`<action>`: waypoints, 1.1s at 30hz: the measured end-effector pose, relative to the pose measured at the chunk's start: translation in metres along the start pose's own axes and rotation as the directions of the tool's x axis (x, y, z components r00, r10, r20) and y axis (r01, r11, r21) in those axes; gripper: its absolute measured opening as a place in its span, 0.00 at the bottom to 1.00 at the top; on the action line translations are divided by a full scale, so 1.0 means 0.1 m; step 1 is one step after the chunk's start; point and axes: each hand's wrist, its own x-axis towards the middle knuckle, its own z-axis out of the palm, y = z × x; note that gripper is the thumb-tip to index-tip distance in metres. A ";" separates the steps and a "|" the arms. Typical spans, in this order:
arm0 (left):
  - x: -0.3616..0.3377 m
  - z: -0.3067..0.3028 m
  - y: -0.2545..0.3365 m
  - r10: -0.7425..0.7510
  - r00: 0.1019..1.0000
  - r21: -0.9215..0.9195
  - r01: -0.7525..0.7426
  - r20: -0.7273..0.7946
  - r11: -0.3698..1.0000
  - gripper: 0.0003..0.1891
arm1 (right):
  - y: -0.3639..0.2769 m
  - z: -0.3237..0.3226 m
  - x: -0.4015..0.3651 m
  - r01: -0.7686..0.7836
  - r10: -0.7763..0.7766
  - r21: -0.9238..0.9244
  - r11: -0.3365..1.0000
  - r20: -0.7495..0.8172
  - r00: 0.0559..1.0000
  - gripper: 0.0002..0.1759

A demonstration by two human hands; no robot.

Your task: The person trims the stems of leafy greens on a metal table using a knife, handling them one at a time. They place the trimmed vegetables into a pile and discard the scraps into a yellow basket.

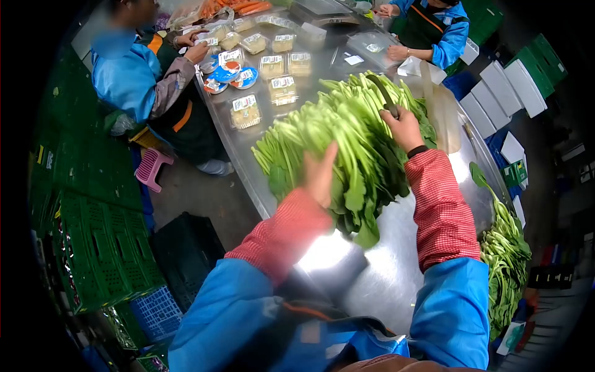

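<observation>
A large heap of leafy greens (pixel 347 130) with pale stems lies on the metal table (pixel 396 229), leaves toward me. My left hand (pixel 320 173), blurred by motion, is at the near left side of the heap with its fingers apart. At the right side of the heap, my right hand (pixel 404 128) is closed around the dark handle of a knife (pixel 379 88). The blade points away from me over the stems. Both of my forearms have red checked sleeves.
Packed trays (pixel 246 111) and round blue-lidded packs (pixel 227 72) stand at the far left, by a co-worker's hands. Another co-worker is at the far right. More greens (pixel 503 260) lie at the right edge. Green crates (pixel 102 248) stand at the left, near a pink stool (pixel 150 168).
</observation>
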 end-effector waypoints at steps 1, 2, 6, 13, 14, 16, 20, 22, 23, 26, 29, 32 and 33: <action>-0.09 -0.07 -0.03 -0.065 0.998 -0.053 0.064 -0.012 0.997 0.57 | 0.08 0.06 -0.11 0.015 -0.015 0.000 1.000 -0.072 0.997 0.22; -0.17 -0.14 -0.07 -0.129 0.991 -0.106 0.126 -0.022 0.986 0.55 | 0.16 0.08 -0.25 0.055 -0.052 0.022 0.998 -0.115 0.992 0.22; 0.32 -0.56 -0.39 0.052 0.997 -0.190 -0.040 0.059 0.981 0.28 | 0.30 0.22 -0.45 0.020 -0.011 0.037 0.999 -0.239 0.971 0.22; 0.34 -0.87 -0.42 0.006 1.000 -0.088 -0.003 0.030 0.996 0.24 | 0.33 -0.10 -1.61 -0.168 0.193 0.132 0.977 -0.213 0.958 0.13; 0.30 -0.91 -0.42 0.029 1.000 -0.045 -0.029 0.007 0.999 0.26 | 0.36 -0.12 -1.80 -0.202 0.231 0.158 0.967 -0.199 0.952 0.13; 0.20 -0.97 -0.33 0.084 0.992 0.108 -0.074 -0.090 0.991 0.31 | 0.43 -0.14 -2.17 -0.300 0.342 0.225 0.927 -0.180 0.922 0.11; 0.60 -1.52 -0.68 0.223 0.970 0.310 -0.184 -0.096 0.933 0.39 | 0.68 0.00 -2.82 -0.345 0.420 0.321 0.882 -0.205 0.884 0.11; 0.44 -1.52 -0.62 0.218 0.967 0.388 -0.153 -0.130 0.909 0.40 | 0.66 0.06 -3.08 -0.405 0.495 0.373 0.835 -0.188 0.848 0.12; 0.35 -1.49 -0.61 0.208 0.963 0.382 -0.130 -0.170 0.915 0.39 | 0.70 0.12 -3.21 -0.429 0.525 0.385 0.817 -0.190 0.829 0.12; 0.47 -1.72 -0.79 0.211 0.960 0.214 -0.170 -0.185 0.962 0.38 | 0.88 0.32 -3.67 -0.475 0.588 0.431 0.768 -0.178 0.789 0.11; 0.65 -1.89 -1.05 0.289 0.932 0.242 -0.235 -0.219 0.941 0.36 | 0.99 0.41 -3.97 -0.519 0.629 0.434 0.736 -0.156 0.762 0.11; 0.49 -1.81 -0.98 0.369 0.888 0.506 -0.192 -0.276 0.841 0.36 | 0.94 0.40 -4.15 -0.541 0.663 0.473 0.696 -0.134 0.736 0.11; 0.43 -1.77 -0.95 0.398 0.873 0.618 -0.152 -0.283 0.771 0.36 | 0.96 0.41 -4.21 -0.535 0.667 0.491 0.687 -0.136 0.732 0.11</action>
